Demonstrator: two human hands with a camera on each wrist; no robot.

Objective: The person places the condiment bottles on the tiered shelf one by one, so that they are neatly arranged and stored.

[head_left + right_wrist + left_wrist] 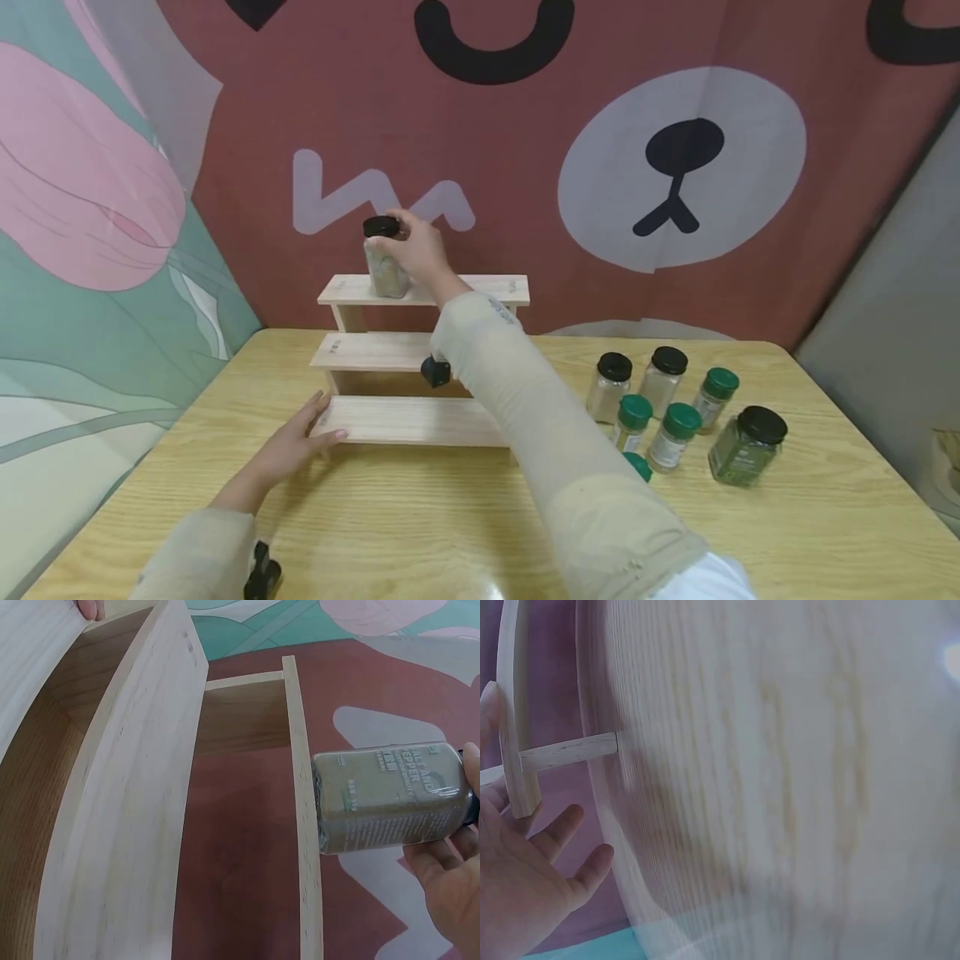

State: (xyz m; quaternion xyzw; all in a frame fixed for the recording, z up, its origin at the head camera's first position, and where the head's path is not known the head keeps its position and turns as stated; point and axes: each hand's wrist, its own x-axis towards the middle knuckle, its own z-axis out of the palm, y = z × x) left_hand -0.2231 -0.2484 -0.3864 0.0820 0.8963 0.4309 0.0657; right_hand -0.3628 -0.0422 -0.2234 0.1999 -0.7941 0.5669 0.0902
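My right hand (420,250) grasps a black-topped jar (387,271) near its lid, over the left part of the top step (480,287); its base looks to be on the wood. My left hand (288,446) holds the rack (420,421) by the bottom step's left end. I judge this to be early on: it's the only jar I can see at the rack, though my right sleeve (570,433) hides some. Three black-lidded jars (738,450) and four green-lidded jars (669,447) stand toward the table's (420,517) right edge, seemingly left to do. The grasped jar's label (409,769) reads "…ALT AND PEPPER"; its smaller print is illegible.
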